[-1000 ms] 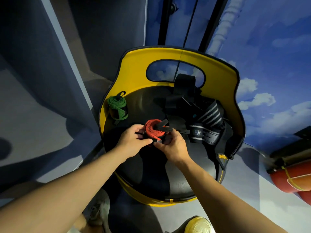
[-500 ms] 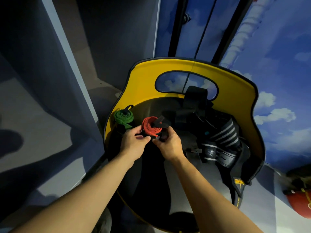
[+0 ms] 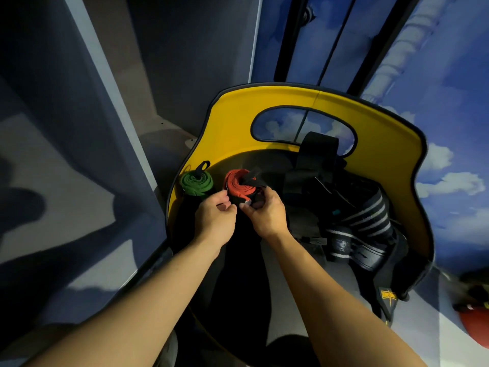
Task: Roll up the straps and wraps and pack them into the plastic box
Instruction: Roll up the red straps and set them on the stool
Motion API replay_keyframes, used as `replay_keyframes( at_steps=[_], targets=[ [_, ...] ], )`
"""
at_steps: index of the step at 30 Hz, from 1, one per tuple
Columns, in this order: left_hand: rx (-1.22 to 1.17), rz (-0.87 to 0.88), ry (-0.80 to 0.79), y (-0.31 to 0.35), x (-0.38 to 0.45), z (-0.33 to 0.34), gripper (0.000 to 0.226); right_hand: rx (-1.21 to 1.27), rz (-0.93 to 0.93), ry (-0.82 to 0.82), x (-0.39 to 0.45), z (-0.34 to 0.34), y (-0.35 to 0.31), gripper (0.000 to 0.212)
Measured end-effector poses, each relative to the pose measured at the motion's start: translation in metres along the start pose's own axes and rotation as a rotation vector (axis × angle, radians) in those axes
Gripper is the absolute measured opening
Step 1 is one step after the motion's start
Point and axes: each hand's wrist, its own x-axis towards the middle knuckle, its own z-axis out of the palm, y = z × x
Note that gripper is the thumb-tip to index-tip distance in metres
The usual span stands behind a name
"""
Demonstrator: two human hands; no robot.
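Note:
A rolled red wrap (image 3: 236, 182) with a black strap end stands on the black seat of a yellow-backed chair (image 3: 291, 100). My right hand (image 3: 267, 214) grips its near side, fingers curled round it. My left hand (image 3: 215, 214) is right beside the roll on its left, fingers curled, fingertips at the roll's edge. A rolled green wrap (image 3: 197, 184) stands just left of the red one. A heap of black straps and black-and-white striped wraps (image 3: 354, 223) lies on the right of the seat. No plastic box is in view.
The chair's yellow back rises behind and to the right of the seat. A grey partition (image 3: 79, 128) stands close on the left. A red object (image 3: 473, 329) lies on the floor at the far right.
Both hands have carried the red roll left and away from me, so it now stands next to the green roll. The camera has also shifted.

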Motion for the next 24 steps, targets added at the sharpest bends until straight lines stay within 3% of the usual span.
replay_keyframes(
  at_steps=[4,11,19,24],
  targets=[
    [-0.052,-0.035,-0.056,0.006,0.0,0.001,0.044,-0.007,0.015,0.025,0.01,0.004,-0.007,0.032],
    [-0.113,-0.113,-0.172,0.008,0.001,0.009,0.069,0.044,0.081,0.008,0.028,0.012,-0.017,0.036],
    [-0.131,-0.112,-0.139,0.009,0.009,0.009,0.067,0.062,0.091,-0.047,0.032,0.019,-0.028,0.035],
    [-0.143,-0.109,-0.14,0.01,0.005,0.011,0.065,0.039,0.095,-0.14,0.019,0.004,-0.031,0.053]
  ],
)
